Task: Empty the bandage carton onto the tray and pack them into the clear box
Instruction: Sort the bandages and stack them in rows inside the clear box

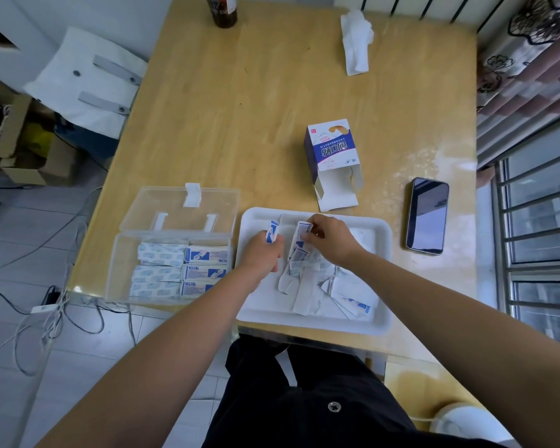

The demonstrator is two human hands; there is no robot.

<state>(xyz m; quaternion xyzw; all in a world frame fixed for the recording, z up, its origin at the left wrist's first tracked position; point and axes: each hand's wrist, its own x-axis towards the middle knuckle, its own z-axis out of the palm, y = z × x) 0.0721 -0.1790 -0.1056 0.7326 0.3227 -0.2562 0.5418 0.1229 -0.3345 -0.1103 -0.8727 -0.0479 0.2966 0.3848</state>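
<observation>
**Bandages part packed in clear box, others loose on tray**

Bandages (317, 286) lie in a loose, overlapping heap on the white tray (304, 324), mostly in its centre and towards 5 o'clock. The tray sits at the near edge of the tabletop (272, 108).

The clear box (123, 270) stands just beside the tray at its 9 o'clock, with its lid (181, 208) thrown back towards 12 o'clock. Packed bandages (181, 270) fill the right part of the box in neat rows, and the left part shows bare floor.

The left hand (262, 257) is over the tray's 9 o'clock side. Its fingers (277, 252) are curled tight round one wrapped bandage (272, 232), whose end stands up out of the fist. The right hand (332, 240) is over the tray's centre. Its fingers (311, 231) pinch the top of a folded strip of bandages (299, 242), which hangs down to the heap.

The bandage carton (332, 153) lies at the tray's 12 o'clock, just beside the rim, with its open end and flap turned towards the tray. Whether it touches the rim cannot be told.

A phone (427, 216) lies face up at the tray's 2 o'clock. A crumpled tissue (356, 43) and a dark bottle (222, 11) sit at the far edge of the tabletop, at 1 and 11 o'clock.
</observation>
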